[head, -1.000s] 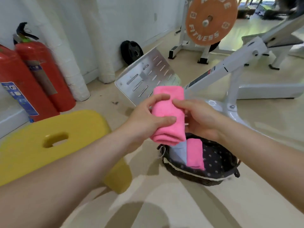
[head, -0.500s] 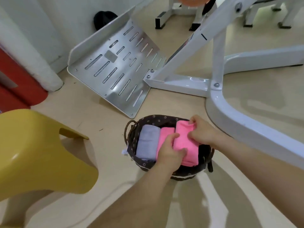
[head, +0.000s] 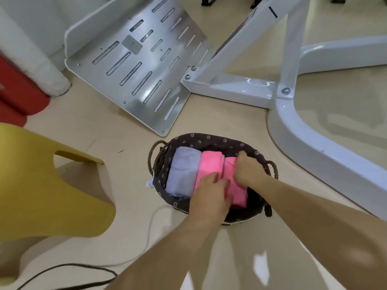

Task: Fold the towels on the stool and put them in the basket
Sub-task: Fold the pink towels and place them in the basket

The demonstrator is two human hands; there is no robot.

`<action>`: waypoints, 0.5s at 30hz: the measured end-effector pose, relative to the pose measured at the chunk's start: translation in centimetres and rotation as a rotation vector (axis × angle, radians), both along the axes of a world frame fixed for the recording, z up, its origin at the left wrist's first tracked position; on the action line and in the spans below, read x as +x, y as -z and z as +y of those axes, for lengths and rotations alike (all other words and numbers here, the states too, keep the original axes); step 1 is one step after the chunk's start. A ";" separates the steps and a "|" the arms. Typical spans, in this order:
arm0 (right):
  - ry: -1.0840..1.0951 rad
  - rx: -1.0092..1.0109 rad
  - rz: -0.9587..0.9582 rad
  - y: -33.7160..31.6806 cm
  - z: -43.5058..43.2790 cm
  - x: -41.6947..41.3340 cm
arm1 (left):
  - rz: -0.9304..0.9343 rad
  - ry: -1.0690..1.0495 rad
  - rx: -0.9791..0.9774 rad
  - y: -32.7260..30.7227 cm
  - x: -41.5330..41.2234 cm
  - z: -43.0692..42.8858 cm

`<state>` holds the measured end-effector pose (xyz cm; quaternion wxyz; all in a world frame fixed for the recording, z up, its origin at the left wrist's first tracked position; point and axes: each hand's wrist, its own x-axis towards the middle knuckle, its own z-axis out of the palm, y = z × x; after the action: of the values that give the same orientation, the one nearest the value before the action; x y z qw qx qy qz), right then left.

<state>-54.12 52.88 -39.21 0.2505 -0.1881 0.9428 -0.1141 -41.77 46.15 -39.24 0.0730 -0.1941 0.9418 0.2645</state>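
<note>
A dark wicker basket (head: 211, 139) with a flower-print lining sits on the floor. Inside lie three folded towels side by side: a lavender towel (head: 183, 170) on the left, a pink towel (head: 209, 164) in the middle, and a second pink towel (head: 237, 193) on the right. My left hand (head: 209, 195) lies over the near ends of both pink towels. My right hand (head: 248, 169) grips the far end of the right pink towel and presses it down into the basket. The yellow stool (head: 41, 185) stands at the left, and its seat top is out of view.
A slotted metal footplate (head: 134, 65) and the white frame of a gym machine (head: 293, 130) stand just behind and right of the basket. Red fire extinguishers (head: 14, 97) stand at the far left. White and black cables (head: 146, 245) run over the floor near me.
Both hands brought the folded pink towel down from chest height into the basket beside the other pink towel. My view tilted down and moved closer to the basket.
</note>
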 end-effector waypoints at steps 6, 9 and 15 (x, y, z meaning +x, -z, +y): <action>-0.338 0.256 0.350 -1.0 -0.2 0.7 | -0.246 0.215 -0.112 2.1 -1.1 0.3; -0.634 0.256 0.435 -1.2 0.6 1.1 | -0.323 0.282 -0.200 3.9 -2.2 0.4; -0.844 0.327 0.088 -2.8 0.7 -0.4 | -0.143 0.205 -0.065 2.4 -1.9 0.2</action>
<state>-54.48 53.60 -36.45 0.2611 -0.5185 0.7990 0.1564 -43.66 46.35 -41.68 0.1604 -0.1175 0.9572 0.2105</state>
